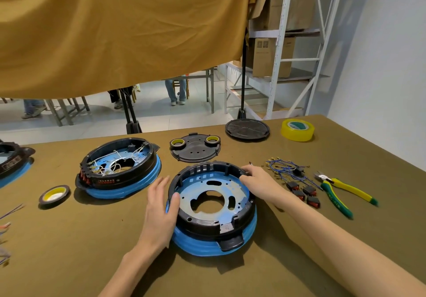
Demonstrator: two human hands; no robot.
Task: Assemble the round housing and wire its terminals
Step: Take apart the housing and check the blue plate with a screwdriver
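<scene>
At the far left edge of the table [69, 250], part of another round unit on a blue base [11, 165] shows, with loose wire ends [7, 225] nearer the viewer. Next comes a dark tape roll with a yellow core [54, 194], lying flat. Just behind it sits a wired housing [119, 170], black ring on a blue base, white wires crossing inside it.

The left hand [161, 206] lies with straight fingers against the left wall of the round housing [212, 206], thumb on the black rim; its grip is released, pressing rather than grasping. This housing sits near the table's middle, close to the viewer, a black ring on a blue base with a blue perforated plate inside and no wires. Behind it lies a dark cover plate [195, 149] carrying two small tape rolls, and further back a round black disc [247, 129].

The right hand [258, 181] holds the housing's right rim, fingers curled over the black wall. Right of it lie blue terminal wires [284, 170], black-and-red rocker switches [304, 193], then yellow-green pliers [341, 193]. A yellow tape roll [297, 129] stands at the back right.
</scene>
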